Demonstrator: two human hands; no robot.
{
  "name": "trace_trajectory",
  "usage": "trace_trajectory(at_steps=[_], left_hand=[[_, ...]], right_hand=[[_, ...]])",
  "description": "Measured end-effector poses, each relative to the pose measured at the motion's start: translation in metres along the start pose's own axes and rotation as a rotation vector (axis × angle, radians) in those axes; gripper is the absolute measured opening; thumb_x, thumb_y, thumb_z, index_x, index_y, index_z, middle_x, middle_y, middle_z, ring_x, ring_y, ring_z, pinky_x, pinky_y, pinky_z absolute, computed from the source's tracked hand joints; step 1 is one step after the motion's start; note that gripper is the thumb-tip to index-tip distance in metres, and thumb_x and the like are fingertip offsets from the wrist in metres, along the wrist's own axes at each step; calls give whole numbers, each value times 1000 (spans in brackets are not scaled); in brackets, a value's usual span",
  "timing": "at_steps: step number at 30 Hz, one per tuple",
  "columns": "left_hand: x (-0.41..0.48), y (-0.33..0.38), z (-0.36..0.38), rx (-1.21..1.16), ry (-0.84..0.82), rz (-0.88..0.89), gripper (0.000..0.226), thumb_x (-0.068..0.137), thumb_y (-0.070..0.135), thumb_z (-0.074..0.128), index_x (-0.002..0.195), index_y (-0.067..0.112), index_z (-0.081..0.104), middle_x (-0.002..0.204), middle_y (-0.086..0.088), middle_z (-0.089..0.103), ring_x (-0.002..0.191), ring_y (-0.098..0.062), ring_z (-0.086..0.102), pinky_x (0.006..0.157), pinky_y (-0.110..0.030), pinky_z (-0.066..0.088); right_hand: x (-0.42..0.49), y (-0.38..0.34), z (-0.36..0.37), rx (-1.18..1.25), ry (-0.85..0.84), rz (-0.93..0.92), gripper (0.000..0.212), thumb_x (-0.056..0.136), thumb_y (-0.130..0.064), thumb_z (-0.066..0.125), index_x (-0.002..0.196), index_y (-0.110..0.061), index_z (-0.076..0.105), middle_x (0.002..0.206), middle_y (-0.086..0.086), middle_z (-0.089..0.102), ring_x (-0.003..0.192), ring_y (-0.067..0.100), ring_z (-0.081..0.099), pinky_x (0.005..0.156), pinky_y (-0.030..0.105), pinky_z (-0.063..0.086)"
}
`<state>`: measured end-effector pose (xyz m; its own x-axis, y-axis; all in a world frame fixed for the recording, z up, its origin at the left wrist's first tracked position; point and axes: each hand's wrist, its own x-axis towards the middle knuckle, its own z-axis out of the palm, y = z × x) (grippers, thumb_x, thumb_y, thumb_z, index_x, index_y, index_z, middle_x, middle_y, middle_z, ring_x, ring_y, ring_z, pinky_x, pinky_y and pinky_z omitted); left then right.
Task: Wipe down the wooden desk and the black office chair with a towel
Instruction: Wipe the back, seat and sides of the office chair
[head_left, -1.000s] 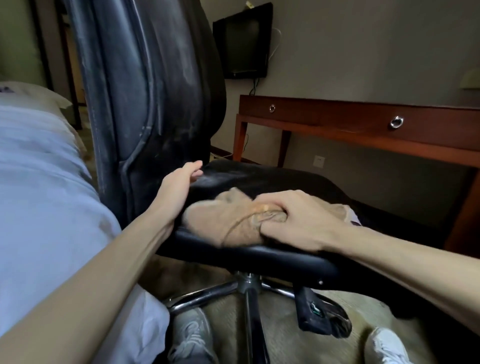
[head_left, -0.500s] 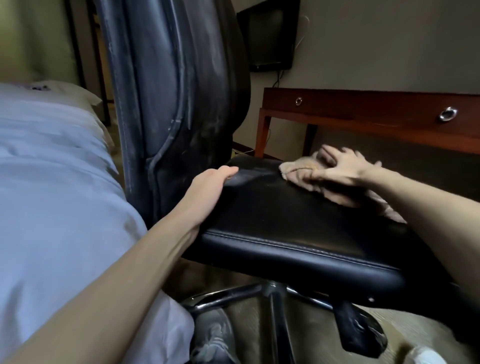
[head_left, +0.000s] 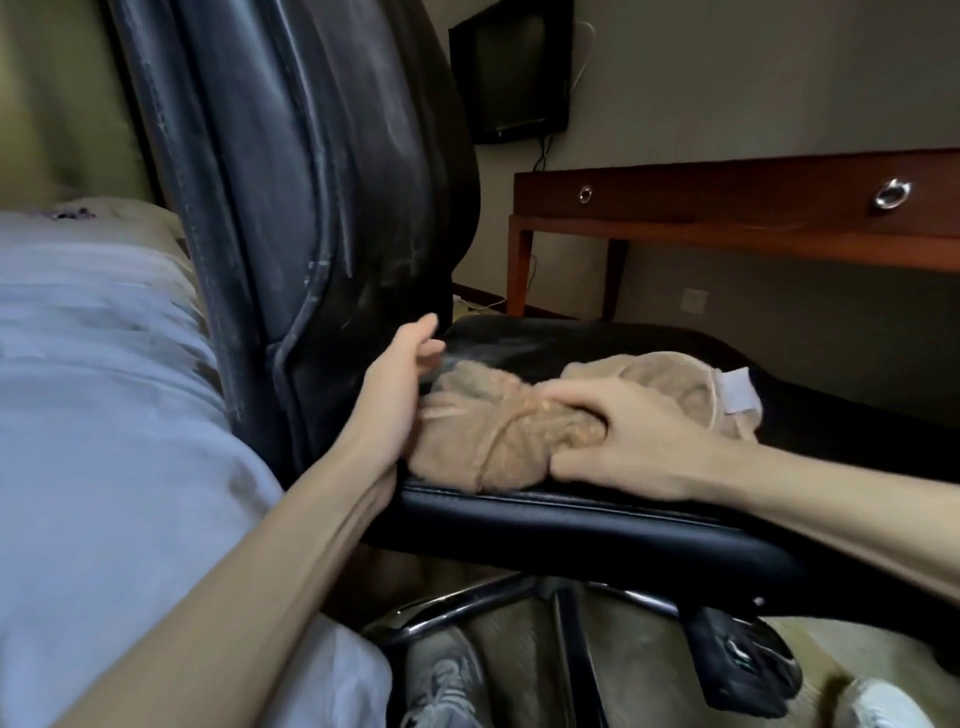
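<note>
Head view, setting: A person bends over a black office chair (head_left: 571, 525) that stands between a bed (head_left: 104, 415) on the left and a wooden desk (head_left: 727, 208) against the far wall.
Towel: A tan towel (head_left: 483, 447), bunched into a thick roll, lies on the chair's seat (head_left: 623, 343) near its front left edge. A white label (head_left: 740, 389) shows at the cloth's far right end.
Right hand: The right hand (head_left: 639, 441) reaches in from the right and sits on top of the towel. Its fingers are curled into the cloth, clutching a fold against the leather.
Left hand: The left hand (head_left: 395, 400) stands on edge at the seat's left side, just in front of the backrest (head_left: 311, 182). Its fingers are straight and close together and grip nothing. The palm faces the towel's left end; whether the two touch cannot be told.
Backrest: Upright and worn, with pale scuffs along its seams.
Desk: Reddish-brown, with two round metal drawer pulls (head_left: 892, 194) on its front rail. It stands well apart from both hands and the towel.
Wall: A dark television (head_left: 511, 73) hangs above the desk's left end, and a white wall socket (head_left: 694, 300) sits below the desktop.
Under the seat: A chrome base (head_left: 457, 608) spreads its spokes, with a black caster (head_left: 743, 670) at the right. A grey shoe (head_left: 447, 686) and a white shoe (head_left: 883, 706) rest on the floor.
Bed: Its white sheet fills the left of the frame, beside the left forearm.
</note>
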<state>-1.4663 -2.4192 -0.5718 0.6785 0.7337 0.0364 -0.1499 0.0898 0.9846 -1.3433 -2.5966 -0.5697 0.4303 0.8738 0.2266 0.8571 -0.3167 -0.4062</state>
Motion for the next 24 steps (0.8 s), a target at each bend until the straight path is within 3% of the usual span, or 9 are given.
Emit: trace_trajectory(at_steps=[3, 5, 9, 12, 15, 17, 19, 21, 24], left_hand=[[-5, 9, -12, -82, -62, -75, 56, 92, 64, 54, 111, 16, 75, 105, -6, 80, 88, -20, 78, 77, -37, 54], [-4, 18, -14, -39, -80, -73, 56, 90, 65, 54, 112, 19, 76, 106, -4, 80, 88, -18, 78, 75, -35, 52], [-2, 33, -4, 3, -107, -16, 48, 91, 62, 57, 110, 23, 77, 112, 1, 77, 92, -13, 75, 73, -31, 51], [11, 36, 1, 20, -79, 1, 43, 95, 58, 56, 110, 23, 77, 112, 1, 76, 88, -6, 72, 63, -19, 50], [30, 27, -3, 4, -17, -30, 41, 96, 56, 55, 108, 23, 77, 109, 1, 76, 81, -4, 72, 56, -16, 49], [39, 16, -10, 9, 6, -14, 39, 96, 56, 54, 104, 26, 79, 97, 7, 79, 71, 3, 71, 53, -13, 46], [46, 10, -14, 25, 26, -3, 37, 97, 54, 53, 100, 28, 79, 87, 11, 77, 57, 10, 66, 56, -14, 42], [56, 4, -16, 86, 44, -17, 34, 96, 54, 54, 96, 30, 77, 90, 12, 72, 67, 6, 67, 66, -20, 38], [59, -10, -16, 124, 91, 0, 37, 86, 63, 58, 96, 30, 74, 89, 15, 73, 92, -5, 65, 83, -31, 45]], right_hand=[[-25, -23, -17, 154, -103, -50, 41, 62, -52, 67, 100, -39, 73, 89, -12, 73, 82, 3, 67, 76, 32, 54], [-24, -26, -34, 224, -16, 0, 36, 62, -50, 68, 92, -32, 77, 77, -3, 73, 67, 8, 63, 66, 34, 51], [29, -7, -67, -89, 373, 167, 45, 69, -57, 69, 110, -39, 71, 103, -8, 76, 98, 18, 69, 89, 38, 57], [94, 20, -91, -121, 201, 298, 88, 71, -61, 82, 147, -29, 50, 144, 2, 60, 129, 25, 57, 108, 37, 45], [154, 54, -85, -67, 7, 445, 133, 59, -89, 69, 164, -25, 20, 167, 3, 30, 151, 29, 33, 121, 40, 28], [185, 89, -59, -135, 2, 555, 126, 65, -100, 49, 165, -29, 18, 171, 8, 19, 156, 36, 21, 127, 53, 17], [206, 118, -34, -201, -76, 580, 101, 85, -91, 33, 163, -27, 26, 170, 12, 20, 155, 38, 22, 127, 53, 16], [219, 129, -15, -146, -104, 530, 75, 100, -71, 31, 160, -25, 36, 165, 13, 33, 148, 36, 36, 123, 46, 26], [217, 109, -4, -105, -149, 416, 61, 106, -57, 29, 157, -25, 41, 162, 11, 39, 146, 32, 39, 121, 39, 26]])
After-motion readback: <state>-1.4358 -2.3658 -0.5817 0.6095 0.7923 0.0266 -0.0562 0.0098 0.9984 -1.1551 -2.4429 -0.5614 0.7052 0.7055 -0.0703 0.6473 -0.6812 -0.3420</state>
